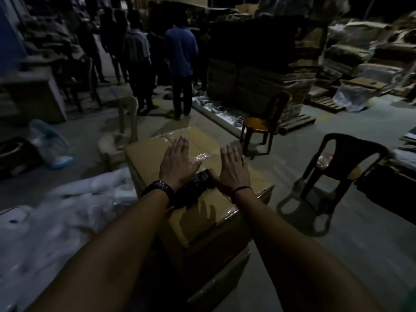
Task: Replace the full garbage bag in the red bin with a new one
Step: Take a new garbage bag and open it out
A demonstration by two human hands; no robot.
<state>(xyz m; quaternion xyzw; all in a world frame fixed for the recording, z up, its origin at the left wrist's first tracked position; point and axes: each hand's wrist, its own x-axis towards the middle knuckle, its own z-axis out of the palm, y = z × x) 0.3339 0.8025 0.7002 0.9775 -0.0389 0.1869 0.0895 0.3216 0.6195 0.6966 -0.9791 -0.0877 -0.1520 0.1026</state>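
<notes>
A folded black garbage bag (196,186) lies on top of a taped cardboard box (155,154) in front of me. My left hand (177,162) hovers flat over the box with its fingers spread, its wrist just above the bag's left end. My right hand (233,168) is spread the same way to the right of the bag, the thumb side close to it. Neither hand holds anything. No red bin is in view.
White plastic sheeting (56,221) covers the floor on the left. A beige chair (122,131) stands behind the box, an orange chair (262,122) and a dark chair (337,170) on the right. Several people (180,64) stand ahead beside stacked cardboard on pallets (254,70).
</notes>
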